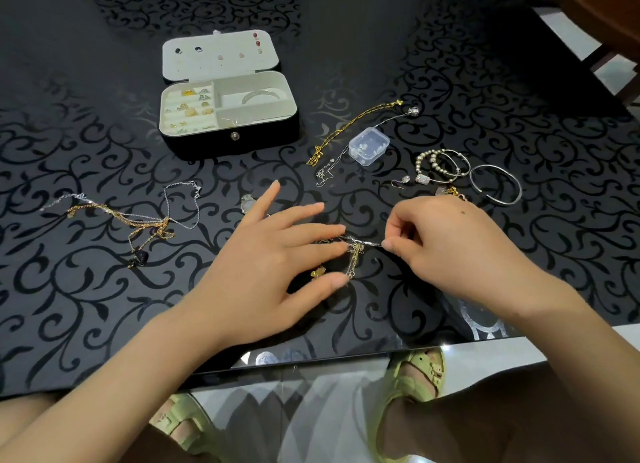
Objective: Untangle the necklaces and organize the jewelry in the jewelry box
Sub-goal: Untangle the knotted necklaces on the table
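A small knot of gold and silver chain (355, 254) lies on the black patterned table (104, 306) between my hands. My left hand (273, 254) lies flat with straight fingers, fingertips pressing on the chain's left side. My right hand (446, 251) pinches the chain's right end between thumb and forefinger. The open jewelry box (291, 130) stands at the back, with rings and earrings in its left slots and a bangle in its right compartment. A second tangle of gold and silver necklaces (149, 225) lies at the left.
A gold chain (349, 126) and a silver necklace (332, 168) lie right of the box beside a clear plastic case (369, 146). Beaded bracelets (440, 166), a silver bangle (497, 185) and a drop earring (403, 180) lie at the right. The table's front edge runs just below my wrists.
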Motion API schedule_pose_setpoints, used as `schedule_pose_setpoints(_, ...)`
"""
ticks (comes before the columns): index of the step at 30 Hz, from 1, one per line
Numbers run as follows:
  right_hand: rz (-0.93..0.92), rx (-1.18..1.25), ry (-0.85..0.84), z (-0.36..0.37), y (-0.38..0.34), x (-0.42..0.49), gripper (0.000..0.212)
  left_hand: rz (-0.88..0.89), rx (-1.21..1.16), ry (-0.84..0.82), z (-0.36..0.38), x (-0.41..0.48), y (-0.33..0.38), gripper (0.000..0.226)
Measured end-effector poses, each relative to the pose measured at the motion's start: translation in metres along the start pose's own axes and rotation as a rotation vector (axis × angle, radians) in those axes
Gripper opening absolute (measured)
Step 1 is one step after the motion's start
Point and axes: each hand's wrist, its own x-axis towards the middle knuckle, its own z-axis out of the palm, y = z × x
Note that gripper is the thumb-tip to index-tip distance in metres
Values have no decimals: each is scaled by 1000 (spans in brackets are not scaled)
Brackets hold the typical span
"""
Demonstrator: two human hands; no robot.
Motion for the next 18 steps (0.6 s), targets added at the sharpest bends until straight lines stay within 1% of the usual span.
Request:
schedule_pose_setpoints(3, 30, 2, -18, -2, 2, -2, 15, 12, 81, -30, 7, 3, -1, 46)
schedule_pose_setpoints(8, 29, -77, 40, -1, 2, 0, 13, 31, 101, -54, 13, 5, 2, 45)
schedule_pose_setpoints(11, -17, -105, 76, 1, 0, -1, 5, 35, 101, -81, 15, 3, 1, 45)
schedule_pose_setpoints(13, -68, -70, 80, 2, -3, -2, 8, 31, 97, -94, 15, 3, 1, 45)
schedule_pose_setpoints(16, -141, -55, 40, 4, -9, -3, 7, 32, 92, -98, 14, 3, 1, 44)
schedule_pose_setpoints(18, -150, -75, 5, 6, -9, -2, 6, 29, 87, -96, 14, 3, 1, 44)
